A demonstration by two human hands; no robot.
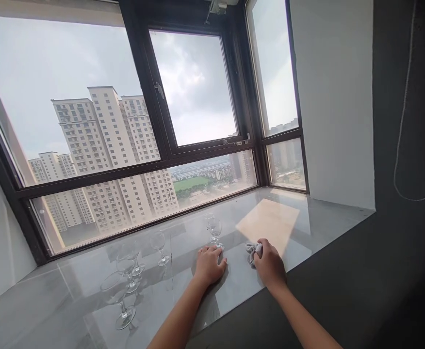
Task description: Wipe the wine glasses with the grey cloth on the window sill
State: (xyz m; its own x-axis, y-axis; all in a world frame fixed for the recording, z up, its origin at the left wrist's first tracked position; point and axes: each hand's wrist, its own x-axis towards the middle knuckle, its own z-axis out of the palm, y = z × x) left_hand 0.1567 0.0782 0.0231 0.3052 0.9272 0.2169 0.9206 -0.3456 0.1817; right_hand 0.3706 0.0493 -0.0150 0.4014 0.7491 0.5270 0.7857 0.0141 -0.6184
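Two hands sit over the glossy grey sill (183, 278), and we're watching both closely. Our left hand (209, 265) rests palm down, fingers loosely spread and thumb out to the side, right in front of a pair of stemmed glasses (216, 227); whether a fingertip meets the nearer foot, we cannot tell. Our right hand (270, 265) has a bunched grey cloth (252, 254) gripped between thumb and fingers, just beside the patch of sunlight (272, 218). Now the danger: any forward slip of our left fingers could push the near glass into the one behind it, and a bowl might chip. A wide leftward sweep with the cloth could snag a foot and tip the lot. Over to our left, four more glasses (114, 290) stand upright, the nearest ones bunched so close their outlines overlap; a careless swing of our left forearm might set them toppling into each other. On a surface this shiny, a bumped foot would probably skid, and we see no lip along the front edge.
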